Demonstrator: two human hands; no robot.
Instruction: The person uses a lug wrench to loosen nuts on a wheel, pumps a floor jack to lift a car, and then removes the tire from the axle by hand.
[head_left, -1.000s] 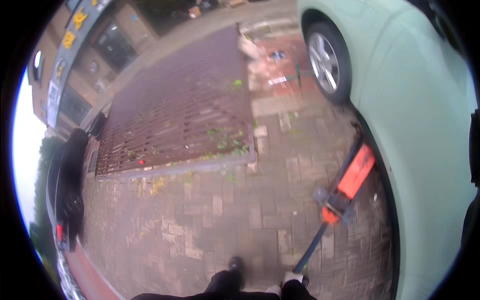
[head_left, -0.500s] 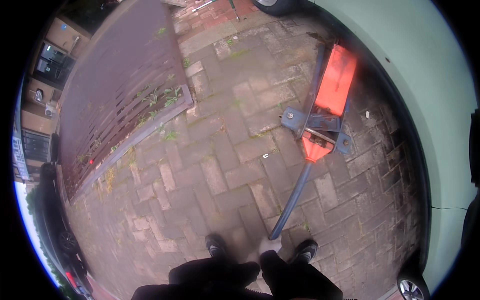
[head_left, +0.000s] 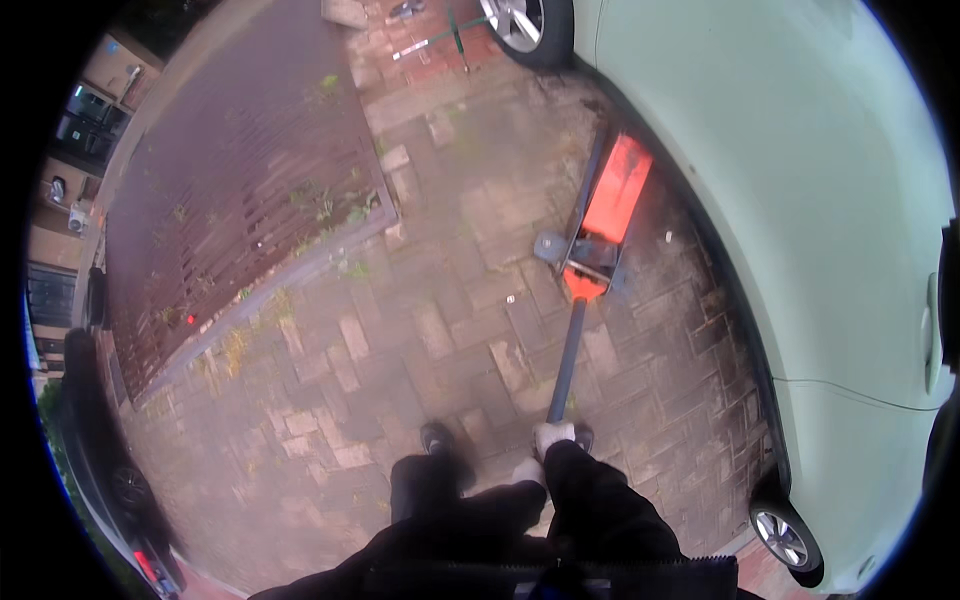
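Note:
A floor jack (head_left: 618, 190) with an orange body and dark side frames stands on the paving, its front end close to the pale green car. Its long grey handle (head_left: 568, 360) slants up toward me. My right hand (head_left: 554, 437), in a whitish glove, is closed round the handle's near part. Just below it my gloved left hand (head_left: 528, 471) is closed at the handle's near end; the sleeves hide part of its fingers.
The pale green car (head_left: 790, 250) fills the right side, with a front wheel (head_left: 525, 25) at the top. A green cross-shaped wrench (head_left: 455, 38) lies beyond on red paving. A rusty metal plate (head_left: 240, 200) with weeds lies left. A dark car (head_left: 95, 440) stands far left.
Both gloved hands now show at the handle, which has swung more upright in view. The jack appears lower and further left, and more of the green car shows as the view shifted.

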